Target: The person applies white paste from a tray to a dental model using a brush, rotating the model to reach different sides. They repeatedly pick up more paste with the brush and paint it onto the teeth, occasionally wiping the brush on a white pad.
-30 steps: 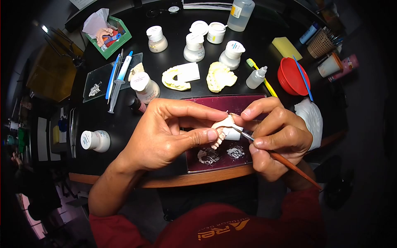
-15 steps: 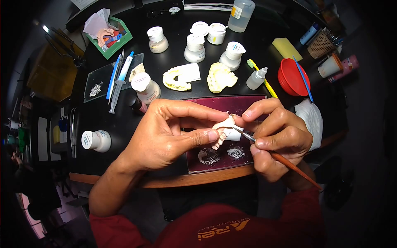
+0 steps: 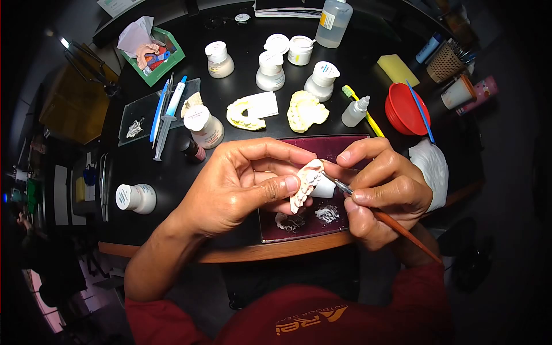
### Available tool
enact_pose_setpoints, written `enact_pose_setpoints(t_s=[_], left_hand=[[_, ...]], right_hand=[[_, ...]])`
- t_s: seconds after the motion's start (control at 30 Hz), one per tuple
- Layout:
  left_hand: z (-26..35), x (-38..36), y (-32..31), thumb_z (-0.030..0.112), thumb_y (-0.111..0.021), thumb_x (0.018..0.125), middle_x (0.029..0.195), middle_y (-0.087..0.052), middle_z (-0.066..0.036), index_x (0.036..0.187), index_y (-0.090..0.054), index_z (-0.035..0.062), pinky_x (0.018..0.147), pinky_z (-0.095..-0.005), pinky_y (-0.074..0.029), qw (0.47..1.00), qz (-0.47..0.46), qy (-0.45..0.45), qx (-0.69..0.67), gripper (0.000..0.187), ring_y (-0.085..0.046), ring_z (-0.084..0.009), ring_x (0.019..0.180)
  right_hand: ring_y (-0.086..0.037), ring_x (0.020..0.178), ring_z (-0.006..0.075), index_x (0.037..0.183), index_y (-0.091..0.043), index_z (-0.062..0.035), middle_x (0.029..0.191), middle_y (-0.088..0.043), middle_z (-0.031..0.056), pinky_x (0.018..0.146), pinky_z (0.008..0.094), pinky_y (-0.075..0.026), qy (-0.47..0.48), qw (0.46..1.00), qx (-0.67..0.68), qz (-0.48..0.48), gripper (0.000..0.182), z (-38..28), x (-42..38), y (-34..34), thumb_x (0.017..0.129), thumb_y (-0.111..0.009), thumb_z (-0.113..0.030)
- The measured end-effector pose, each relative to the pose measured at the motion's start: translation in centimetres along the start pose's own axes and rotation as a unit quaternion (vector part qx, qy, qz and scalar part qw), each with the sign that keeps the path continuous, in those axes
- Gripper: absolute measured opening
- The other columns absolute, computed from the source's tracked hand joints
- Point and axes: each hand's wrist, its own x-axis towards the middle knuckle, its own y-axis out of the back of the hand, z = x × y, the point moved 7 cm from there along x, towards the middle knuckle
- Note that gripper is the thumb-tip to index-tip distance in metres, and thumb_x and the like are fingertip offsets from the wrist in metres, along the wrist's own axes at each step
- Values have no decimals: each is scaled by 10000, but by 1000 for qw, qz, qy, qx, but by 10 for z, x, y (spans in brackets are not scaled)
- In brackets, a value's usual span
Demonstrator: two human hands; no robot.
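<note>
With the left hand (image 3: 241, 187) pinching the teeth (image 3: 303, 187) and the right hand (image 3: 382, 192) gripping the brush (image 3: 368, 208), a shaky stroke could smear them.

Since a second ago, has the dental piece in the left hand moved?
Yes. The dental piece has turned, and its teeth end now lies lower over the dark red mat, nearer the white paste dabs. The left hand grips it.

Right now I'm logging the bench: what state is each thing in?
Left hand: grip shut on the dental model.
Right hand: grip shut on the brush, tip at the model.
Open jar: lid off, beside it.
Dropper bottle: capped, upright.
Jar at left: capped, lying on its side.
</note>
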Motion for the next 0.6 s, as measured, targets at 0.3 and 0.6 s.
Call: enact_pose_setpoints(t_s=[0.3, 0.6], left_hand=[[-1, 0, 2, 29, -655, 969, 1130, -717, -177, 1275, -598, -60, 787, -274, -633, 1000, 3, -4, 8, 324, -721, -171, 964], [-1, 1, 2, 44, -670, 953, 1105, -719, -208, 1274, -575, -77, 756, -291, -636, 1000, 16, -5, 21, 356, -741, -220, 917]], right_hand=[[-695, 968, 350, 850, -652, -3, 800, -621, 98, 789, 403, -643, 11, 1000, -7, 4, 226, 1, 0, -1, 666, -657, 128], [-693, 971, 347, 839, -644, -1, 806, -622, 110, 821, 407, -649, -1, 1000, -4, 13, 219, 1, 0, -2, 668, -630, 137]])
